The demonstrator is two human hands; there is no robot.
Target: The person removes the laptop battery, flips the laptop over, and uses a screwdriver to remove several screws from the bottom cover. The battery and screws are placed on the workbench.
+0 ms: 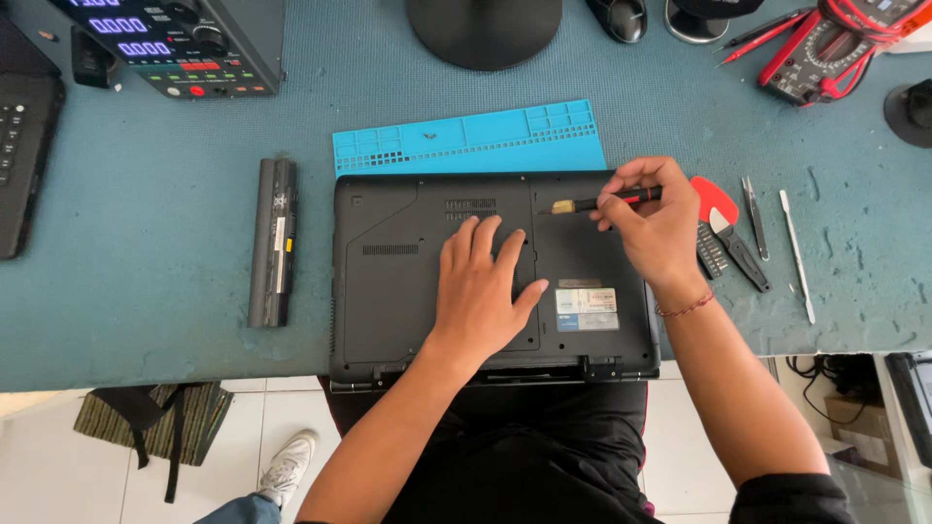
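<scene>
Pressing flat on the upturned black laptop (408,272), the left hand (482,286) lies open, palm down, fingers spread over the base cover near the middle. Right hand (655,225) is closed around a red-and-black screwdriver (607,202), held nearly level, tip pointing left and touching or just above the laptop base near its far edge; cannot tell which. A red string bracelet (687,308) sits on the right wrist. Laptop lies bottom-up at the near edge of the teal table mat (146,291), with a pale sticker (585,309) near its right front corner. A blue silicone repair mat (466,136) sticks out from under the laptop's far edge. The black battery pack (273,243) lies apart, left of the laptop. Right of the laptop: a red pick (714,197), tweezers (753,215), a thin metal spudger (796,252). A multimeter (825,49) with red leads sits far right, a bench power supply (184,44) far left.
</scene>
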